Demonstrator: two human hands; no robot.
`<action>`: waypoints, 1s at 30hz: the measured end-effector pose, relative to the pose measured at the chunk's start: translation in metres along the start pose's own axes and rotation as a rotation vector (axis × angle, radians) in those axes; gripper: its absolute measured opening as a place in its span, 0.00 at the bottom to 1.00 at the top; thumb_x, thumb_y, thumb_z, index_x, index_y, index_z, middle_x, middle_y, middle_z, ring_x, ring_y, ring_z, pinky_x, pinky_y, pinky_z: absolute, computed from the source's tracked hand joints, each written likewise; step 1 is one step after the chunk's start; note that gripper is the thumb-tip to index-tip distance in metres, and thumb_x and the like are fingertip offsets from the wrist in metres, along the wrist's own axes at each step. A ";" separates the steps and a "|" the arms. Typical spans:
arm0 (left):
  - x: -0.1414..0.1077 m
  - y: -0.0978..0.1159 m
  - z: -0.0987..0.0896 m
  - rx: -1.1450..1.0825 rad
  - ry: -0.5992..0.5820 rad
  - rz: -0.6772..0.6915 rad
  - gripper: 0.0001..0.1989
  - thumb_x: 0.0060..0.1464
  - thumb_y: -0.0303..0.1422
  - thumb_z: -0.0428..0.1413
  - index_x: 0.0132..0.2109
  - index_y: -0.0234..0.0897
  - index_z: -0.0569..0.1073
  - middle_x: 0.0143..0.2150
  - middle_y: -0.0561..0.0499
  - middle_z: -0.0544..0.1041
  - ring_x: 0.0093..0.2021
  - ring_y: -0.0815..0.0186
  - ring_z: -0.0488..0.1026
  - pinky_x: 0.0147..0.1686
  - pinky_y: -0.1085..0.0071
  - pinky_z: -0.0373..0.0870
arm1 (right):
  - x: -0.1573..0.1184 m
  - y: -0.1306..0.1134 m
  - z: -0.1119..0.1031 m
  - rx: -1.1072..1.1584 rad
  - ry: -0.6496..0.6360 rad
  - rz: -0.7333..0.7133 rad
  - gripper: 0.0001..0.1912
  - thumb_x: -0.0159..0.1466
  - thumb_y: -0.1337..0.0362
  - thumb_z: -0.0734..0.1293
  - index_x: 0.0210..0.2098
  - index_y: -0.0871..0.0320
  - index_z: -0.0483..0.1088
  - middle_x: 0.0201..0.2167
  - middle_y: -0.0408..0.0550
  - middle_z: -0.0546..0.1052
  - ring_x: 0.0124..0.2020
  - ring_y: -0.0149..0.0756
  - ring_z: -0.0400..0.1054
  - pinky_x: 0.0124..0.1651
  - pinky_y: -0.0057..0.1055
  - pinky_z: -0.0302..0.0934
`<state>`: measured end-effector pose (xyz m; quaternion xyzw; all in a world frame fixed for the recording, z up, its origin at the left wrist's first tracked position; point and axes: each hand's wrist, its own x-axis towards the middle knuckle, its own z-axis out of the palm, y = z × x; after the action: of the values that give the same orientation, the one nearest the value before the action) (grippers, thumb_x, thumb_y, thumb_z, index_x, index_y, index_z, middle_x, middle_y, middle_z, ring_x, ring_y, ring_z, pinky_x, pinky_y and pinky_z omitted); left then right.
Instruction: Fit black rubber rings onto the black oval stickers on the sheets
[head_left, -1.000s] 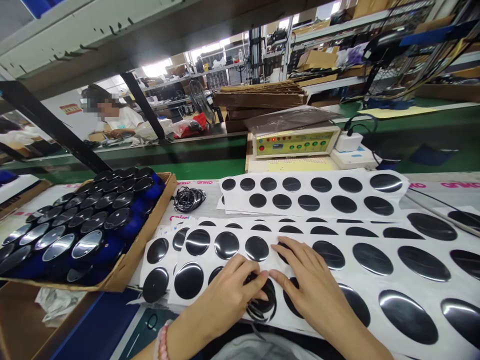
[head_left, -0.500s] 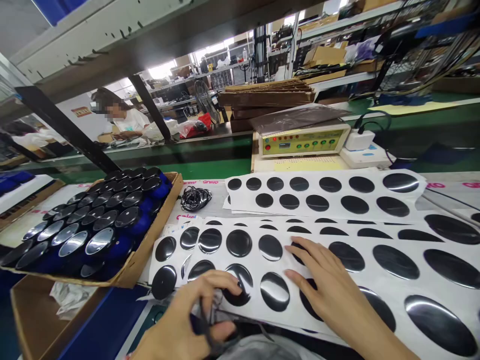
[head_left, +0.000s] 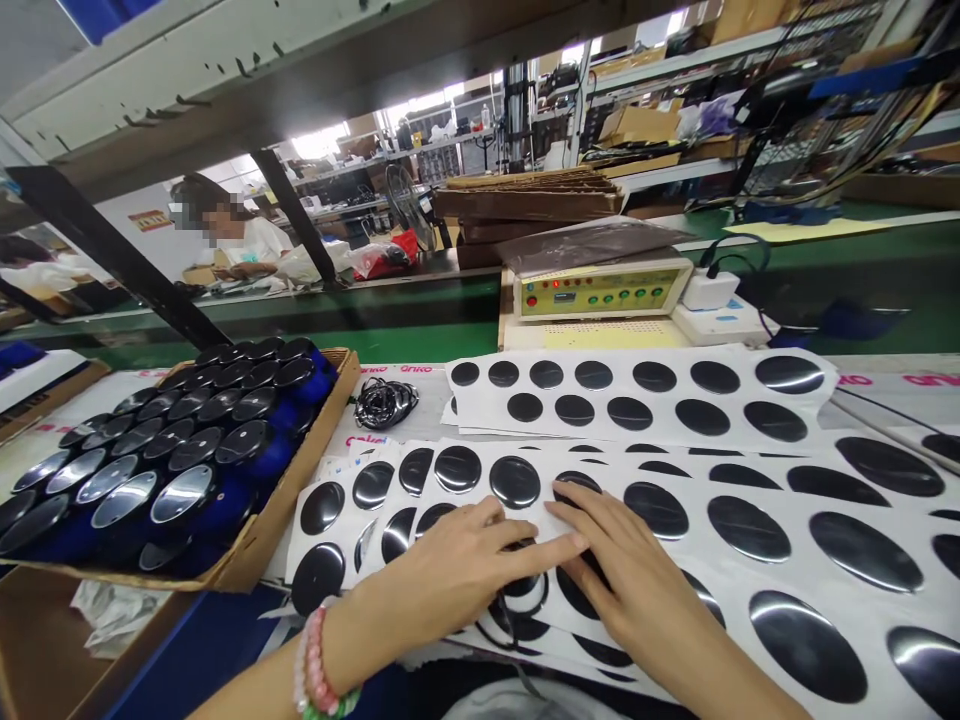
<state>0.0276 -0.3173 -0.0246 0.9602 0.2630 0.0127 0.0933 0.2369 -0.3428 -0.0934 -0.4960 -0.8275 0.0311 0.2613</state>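
Observation:
My left hand [head_left: 476, 555] reaches across a white sheet [head_left: 480, 505] of round black stickers, its index finger stretched towards my right hand. Its other fingers are bent, and a thin black loop [head_left: 496, 628] hangs beneath them; the grip itself is partly hidden. A round black sticker [head_left: 525, 585] shows partly under that hand. On the same sheet rests my right hand [head_left: 619, 550], fingers apart and holding nothing, with stickers partly covered by it. More such sheets lie underneath, overlapping.
At left, a cardboard tray [head_left: 247, 555] holds several dark blue, black-topped pieces. A bundle of black loops [head_left: 386, 402] lies behind the sheets, beside another sticker sheet [head_left: 637, 420]. Farther back stand a control box [head_left: 600, 290] and a white adapter [head_left: 711, 290]. A person [head_left: 255, 245] sits across the line.
My left hand has moved right and forward, close to my right hand. The top sheet has shifted to the right over those below. My right hand has moved slightly left.

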 end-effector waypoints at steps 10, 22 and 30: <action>0.005 0.009 0.009 0.031 0.021 -0.025 0.30 0.49 0.13 0.44 0.59 0.34 0.58 0.45 0.44 0.67 0.46 0.58 0.65 0.48 0.61 0.67 | -0.013 0.009 -0.006 0.032 -0.100 0.040 0.17 0.67 0.58 0.59 0.54 0.51 0.67 0.58 0.49 0.68 0.57 0.43 0.63 0.56 0.47 0.63; 0.006 0.006 0.019 -0.086 0.068 -0.128 0.17 0.51 0.15 0.46 0.46 0.34 0.64 0.44 0.47 0.66 0.46 0.60 0.62 0.49 0.62 0.67 | -0.012 0.009 -0.009 0.081 -0.121 0.061 0.18 0.67 0.59 0.59 0.55 0.50 0.67 0.58 0.50 0.68 0.58 0.44 0.62 0.56 0.48 0.63; 0.001 0.010 0.039 -0.073 0.292 -0.062 0.13 0.56 0.15 0.44 0.40 0.34 0.66 0.36 0.49 0.68 0.37 0.64 0.63 0.39 0.69 0.68 | -0.014 0.008 -0.009 0.093 -0.091 0.056 0.17 0.66 0.60 0.61 0.54 0.49 0.68 0.58 0.49 0.68 0.58 0.43 0.62 0.56 0.46 0.62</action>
<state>0.0362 -0.3320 -0.0606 0.9355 0.3028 0.1590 0.0891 0.2528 -0.3519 -0.0936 -0.5042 -0.8220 0.0994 0.2454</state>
